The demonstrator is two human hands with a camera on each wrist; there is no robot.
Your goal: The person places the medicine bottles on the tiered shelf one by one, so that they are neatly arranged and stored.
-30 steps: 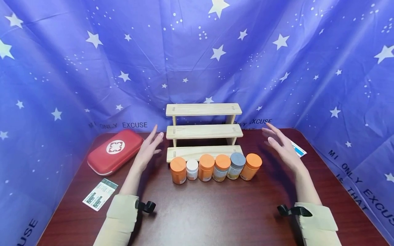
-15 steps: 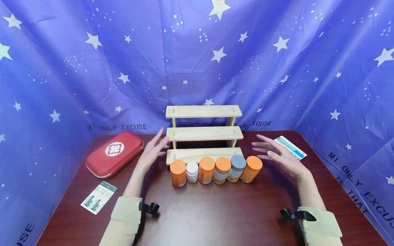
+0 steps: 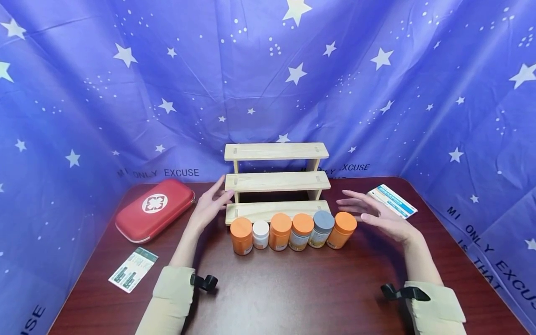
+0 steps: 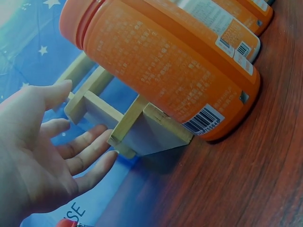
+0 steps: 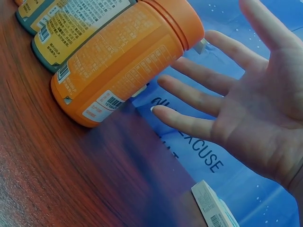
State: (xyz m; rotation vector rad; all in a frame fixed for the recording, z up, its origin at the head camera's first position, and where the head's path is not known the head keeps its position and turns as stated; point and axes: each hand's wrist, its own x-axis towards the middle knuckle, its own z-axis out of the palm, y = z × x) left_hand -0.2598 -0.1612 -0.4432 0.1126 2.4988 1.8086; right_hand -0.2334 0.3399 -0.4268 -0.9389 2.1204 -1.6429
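Observation:
A three-tier wooden shelf [image 3: 277, 181] stands at the back of the table. Before it runs a row of several upright bottles: an orange bottle [image 3: 241, 236] at the left end, a small white bottle [image 3: 261, 234], a grey-lidded bottle [image 3: 322, 228] and an orange bottle [image 3: 342, 230] at the right end. My left hand [image 3: 209, 204] is beside the shelf's left side, fingers extended, holding nothing. Spread and empty, my right hand [image 3: 383, 216] hovers just right of the row. In the right wrist view its fingers [image 5: 189, 124] lie close beside the orange bottle.
To the left lies a red first-aid case [image 3: 156, 210] with a white emblem, and a green-and-white card [image 3: 134, 270] in front of it. A blue-and-white box [image 3: 392, 201] lies at the back right. A starry blue curtain [image 3: 268, 70] closes off the back and sides.
Both hands have moved inward, the left toward the shelf's side and the right toward the end of the bottle row. More of the blue-and-white box shows now. The bottles keep their places.

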